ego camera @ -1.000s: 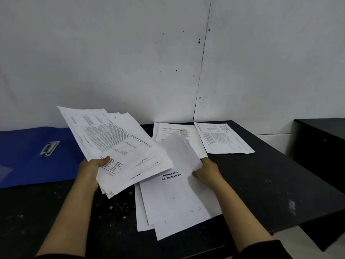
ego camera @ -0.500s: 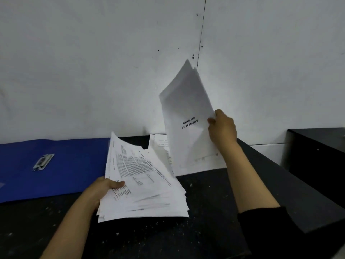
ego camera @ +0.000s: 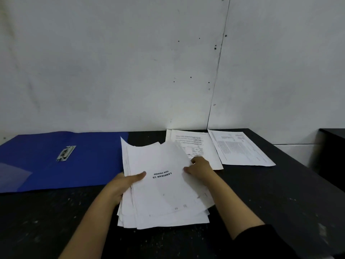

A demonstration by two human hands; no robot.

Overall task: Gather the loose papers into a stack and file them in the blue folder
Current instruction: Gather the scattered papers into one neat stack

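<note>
A thick, uneven stack of white papers (ego camera: 164,191) sits in the middle of the black table (ego camera: 280,202). My left hand (ego camera: 123,184) grips its left edge, thumb on the top sheet. My right hand (ego camera: 199,169) holds the stack's right edge, fingers curled at the top sheet. The blue folder (ego camera: 61,161) lies open and flat at the left, its metal clip (ego camera: 66,153) showing. Two loose printed papers remain at the back: one (ego camera: 197,146) partly under the stack and my right hand, another (ego camera: 240,148) to its right.
A white wall rises right behind the table. A second black table (ego camera: 334,144) stands at the far right across a gap. The table's right edge runs diagonally toward the near right corner.
My right hand has brought the lifted sheets down from in front of the wall onto the stack in my left hand. The stack now sits lower and nearer the table's middle.
</note>
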